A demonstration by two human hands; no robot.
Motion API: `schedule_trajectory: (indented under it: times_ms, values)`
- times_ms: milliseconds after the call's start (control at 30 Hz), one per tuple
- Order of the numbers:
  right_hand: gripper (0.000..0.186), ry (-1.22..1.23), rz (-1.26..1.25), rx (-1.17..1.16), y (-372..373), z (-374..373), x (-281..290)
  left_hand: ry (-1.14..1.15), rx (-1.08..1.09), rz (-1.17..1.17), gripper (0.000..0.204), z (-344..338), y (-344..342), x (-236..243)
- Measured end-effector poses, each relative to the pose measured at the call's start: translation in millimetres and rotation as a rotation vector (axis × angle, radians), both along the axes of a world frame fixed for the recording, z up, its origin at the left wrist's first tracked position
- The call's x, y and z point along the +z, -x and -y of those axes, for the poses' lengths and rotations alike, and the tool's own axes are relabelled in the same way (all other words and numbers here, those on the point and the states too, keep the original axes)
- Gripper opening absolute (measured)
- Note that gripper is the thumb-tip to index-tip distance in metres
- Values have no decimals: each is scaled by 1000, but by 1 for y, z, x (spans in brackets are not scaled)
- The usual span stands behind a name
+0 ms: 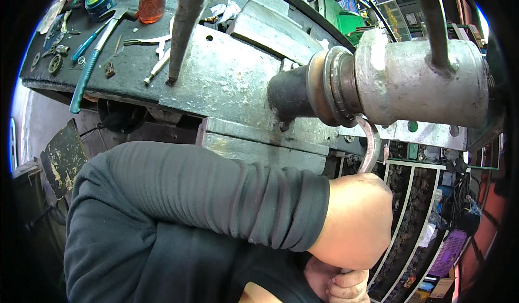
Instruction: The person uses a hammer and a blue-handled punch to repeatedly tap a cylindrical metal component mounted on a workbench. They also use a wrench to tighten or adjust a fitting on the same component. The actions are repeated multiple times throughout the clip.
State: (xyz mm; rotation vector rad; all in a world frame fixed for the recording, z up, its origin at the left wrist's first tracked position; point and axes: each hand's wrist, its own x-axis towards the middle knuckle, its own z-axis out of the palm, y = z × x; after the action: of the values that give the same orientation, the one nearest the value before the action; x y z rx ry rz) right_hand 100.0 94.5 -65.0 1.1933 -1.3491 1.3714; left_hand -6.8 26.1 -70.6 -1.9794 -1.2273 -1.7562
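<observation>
A curved metal bar point(372, 145) has its upper tip against the underside of a round metal ring assembly point(339, 87), which sits on a shaft between a dark collar point(292, 93) and a thick grey cylinder point(421, 84). My left arm, in a dark sleeve, crosses to the right. At its end my left hand point(354, 216) is closed over the bar, its fingers mostly hidden behind the back of the hand. Lower down, partly covered by the left one, my right hand point(340, 285) has its fingers wrapped round the bar's lower part.
On the grey bench point(227, 70) at the left lie a hammer point(93, 68), pliers point(148, 41) and small metal parts. A bottle of red liquid point(151, 3) and a blue tub point(99, 3) stand behind. Upright bars rise from bench and cylinder. Shelving point(413, 195) with parts stands at the right.
</observation>
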Motion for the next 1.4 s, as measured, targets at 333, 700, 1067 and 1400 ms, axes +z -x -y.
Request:
schedule_trajectory:
  times_ms: [333,700,1067,1400]
  values:
    - [33,-90,20,-2,-2,5,16,-68,-43,5,22,-20,-7,-1]
    - [33,-27,-10,-18,-2,6,2,-54,-33,-68,21,-16,-5,-10]
    - [34,143,-143,-11,-13,6,-12,296,133,-506,18,14,5,21]
    - [35,169,55,-224,-57,-35,-37,456,231,-551,22,6,-27,17]
